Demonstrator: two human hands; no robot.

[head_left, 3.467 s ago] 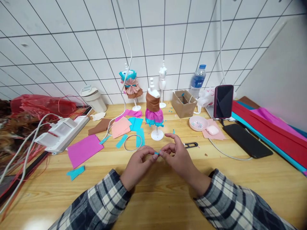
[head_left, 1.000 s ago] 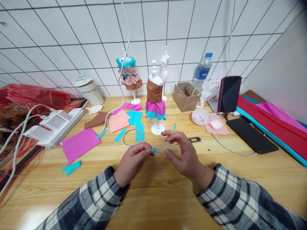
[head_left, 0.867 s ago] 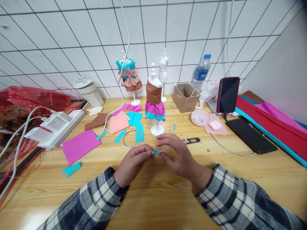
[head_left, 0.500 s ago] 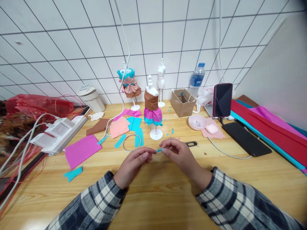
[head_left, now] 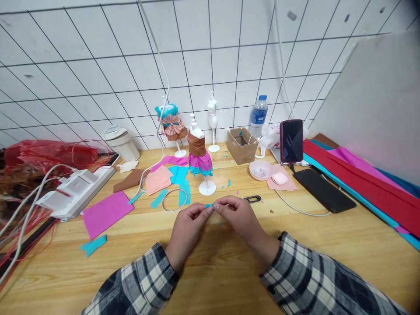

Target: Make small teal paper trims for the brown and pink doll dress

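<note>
My left hand [head_left: 193, 227] and my right hand [head_left: 236, 217] meet low over the table, fingertips closed on a small twisted strip of blue crepe paper [head_left: 209, 205]. Just beyond them stands a little mannequin on a white round base [head_left: 207, 187]. It wears a brown top [head_left: 196, 145] and a magenta skirt [head_left: 201, 162] with blue trim at the hem. A thin metal ring [head_left: 164, 205] lies left of the base, partly over blue paper pieces [head_left: 184, 192]. Right of my right hand are black-handled snips [head_left: 253, 199], partly hidden behind it.
Another dressed mannequin [head_left: 172, 126] and a bare white one [head_left: 213, 120] stand by the tiled wall. Around are a cardboard box [head_left: 242, 151], a pink bowl of beads [head_left: 255, 173], a water bottle [head_left: 260, 114], phones [head_left: 323, 189], a power strip [head_left: 78, 192] and magenta paper [head_left: 106, 214].
My left hand has come up to the blue strip, and its thumb and finger now pinch it beside my right fingertips. The camera view has shifted slightly.
</note>
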